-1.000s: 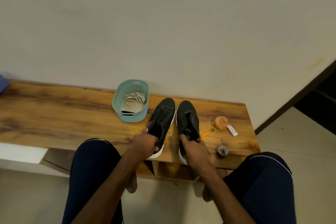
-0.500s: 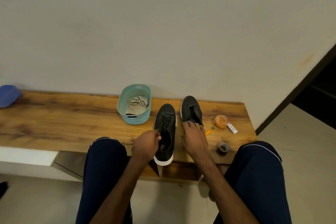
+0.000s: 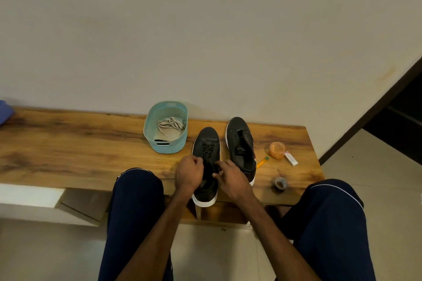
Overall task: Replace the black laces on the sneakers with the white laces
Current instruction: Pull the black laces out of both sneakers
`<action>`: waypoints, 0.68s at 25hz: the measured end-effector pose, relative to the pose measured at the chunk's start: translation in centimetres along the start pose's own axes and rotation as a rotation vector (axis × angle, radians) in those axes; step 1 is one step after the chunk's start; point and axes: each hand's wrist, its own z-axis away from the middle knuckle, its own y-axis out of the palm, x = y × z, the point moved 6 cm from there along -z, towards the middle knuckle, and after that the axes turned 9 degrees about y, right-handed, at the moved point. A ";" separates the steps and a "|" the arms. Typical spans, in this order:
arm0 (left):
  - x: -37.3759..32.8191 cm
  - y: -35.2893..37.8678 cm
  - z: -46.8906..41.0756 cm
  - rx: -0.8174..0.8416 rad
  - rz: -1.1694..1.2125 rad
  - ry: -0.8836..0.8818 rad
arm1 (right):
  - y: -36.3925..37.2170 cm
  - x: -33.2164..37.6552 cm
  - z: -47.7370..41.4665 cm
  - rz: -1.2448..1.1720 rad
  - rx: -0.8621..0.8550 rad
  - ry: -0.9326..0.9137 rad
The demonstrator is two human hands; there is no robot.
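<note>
Two black sneakers with white soles stand on a wooden bench (image 3: 80, 150). The left sneaker (image 3: 206, 141) still carries black laces (image 3: 209, 150); its heel hangs over the bench's front edge. The right sneaker (image 3: 239, 141) sits farther back with empty eyelets. My left hand (image 3: 189, 174) is closed at the left side of the left sneaker's opening, pinching the black lace. My right hand (image 3: 230, 178) rests at the shoe's right side, fingers curled on the lace end. White laces (image 3: 171, 123) lie in a teal basket (image 3: 167, 145).
Right of the sneakers lie an orange tape roll (image 3: 277, 150), a small white box (image 3: 290, 159), a yellow pen (image 3: 262, 162) and a dark tape roll (image 3: 280, 183). My knees (image 3: 137, 191) flank the bench front. A blue object (image 3: 5, 109) sits at far left.
My right hand left the right sneaker, which was pushed back, and came over to the left sneaker. Both hands now work at the left sneaker's laces.
</note>
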 end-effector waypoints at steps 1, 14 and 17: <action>0.6 0.3 0.1 0.017 0.213 -0.091 | 0.0 -0.2 0.2 -0.011 -0.004 0.003; -0.4 -3.6 0.1 -0.185 0.655 -0.071 | 0.3 2.2 0.2 0.110 -0.054 -0.159; 0.5 -2.9 -0.1 -0.157 0.442 -0.035 | 0.9 3.1 -0.3 0.400 0.000 -0.272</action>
